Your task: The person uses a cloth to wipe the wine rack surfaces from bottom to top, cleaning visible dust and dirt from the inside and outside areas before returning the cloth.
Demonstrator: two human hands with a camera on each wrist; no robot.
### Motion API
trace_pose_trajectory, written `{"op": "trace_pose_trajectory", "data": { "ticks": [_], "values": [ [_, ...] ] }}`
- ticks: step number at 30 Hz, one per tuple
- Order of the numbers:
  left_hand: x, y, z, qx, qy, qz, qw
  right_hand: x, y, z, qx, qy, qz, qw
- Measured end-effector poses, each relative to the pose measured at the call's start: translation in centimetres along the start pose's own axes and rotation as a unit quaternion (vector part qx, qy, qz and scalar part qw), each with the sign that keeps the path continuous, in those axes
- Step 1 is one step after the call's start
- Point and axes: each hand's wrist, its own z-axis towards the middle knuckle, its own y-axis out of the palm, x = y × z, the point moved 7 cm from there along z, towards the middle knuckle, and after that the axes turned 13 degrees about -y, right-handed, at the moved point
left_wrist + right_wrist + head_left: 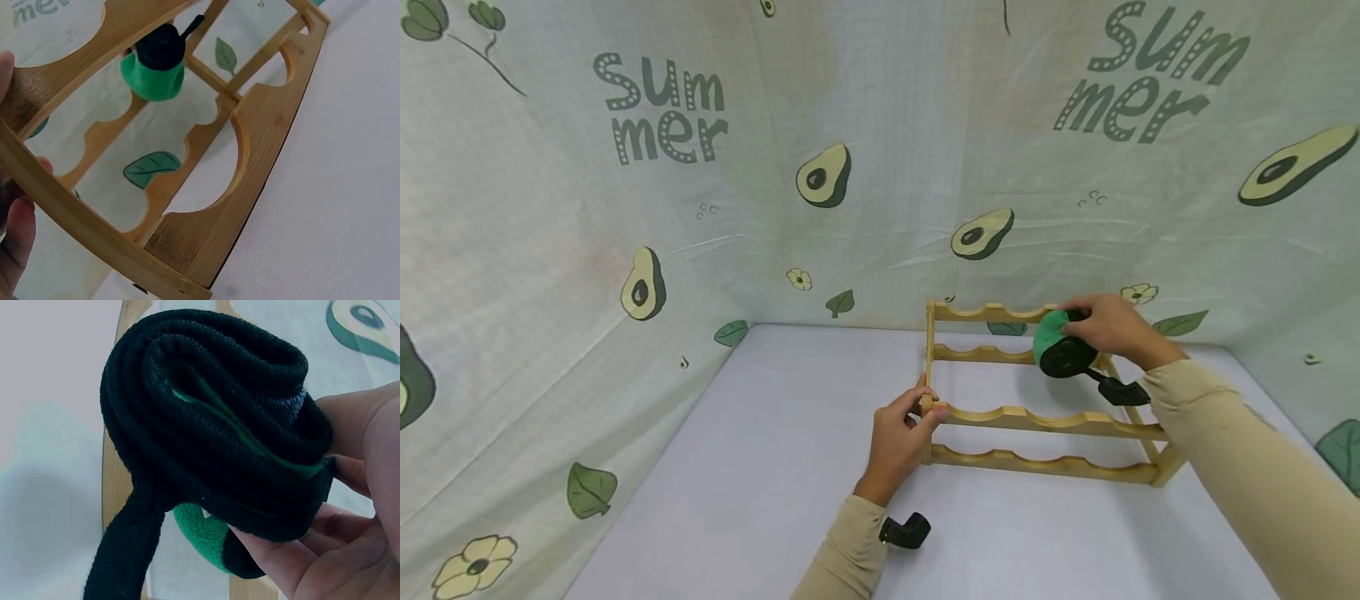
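A wooden wine rack [1045, 421] with scalloped rails stands on the white table. My left hand [898, 437] grips its near left corner, thumb and fingers around the upper rail's end. In the left wrist view only some fingertips show beside the rack's side bar [94, 222]. My right hand [1108, 325] holds a rolled green-and-black cloth [1067, 357] over the right part of the rack. Seen in the right wrist view, the cloth roll [206, 425] has thick black edges in a spiral, and a black strap [119, 550] hangs from it. Whether the roll touches a rail cannot be told.
A white surface [760, 467] spreads left of and in front of the rack. Behind it hangs a pale curtain [895, 108] printed with avocados and leaves, close to the rack's back. Black wrist mounts [906, 531] stick out near both sleeves.
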Motion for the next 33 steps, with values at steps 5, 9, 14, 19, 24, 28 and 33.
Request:
{"op": "trace_pose_trajectory", "data": {
  "ticks": [5,9,14,19,24,28,33],
  "values": [
    [-0.1,-0.1,0.0,-0.002,-0.003,0.000,1.0000,-1.2,0.4,1.1,0.003,-0.023,-0.019,1.000],
    [0.5,-0.4,-0.1,0.000,-0.001,-0.002,1.0000,-2.7,1.3,2.3,0.005,-0.050,-0.005,0.999],
    [0.0,-0.2,-0.2,-0.013,-0.003,0.010,0.9999,-4.9,2.7,3.7,-0.008,-0.063,0.010,0.998],
    [0.1,0.1,-0.1,-0.023,-0.008,0.016,0.9996,-6.6,3.7,4.9,-0.010,-0.076,0.015,0.997],
    [0.1,0.1,-0.1,-0.028,-0.001,0.004,0.9996,-8.1,5.0,6.1,-0.011,-0.088,0.029,0.996],
    [0.0,0.1,-0.1,-0.029,0.010,-0.004,0.9995,-9.2,6.1,6.8,-0.009,-0.094,0.036,0.995],
    [-0.1,0.2,0.0,-0.038,0.000,-0.003,0.9993,-10.6,7.0,7.6,0.003,-0.119,0.039,0.992]
  ]
}}
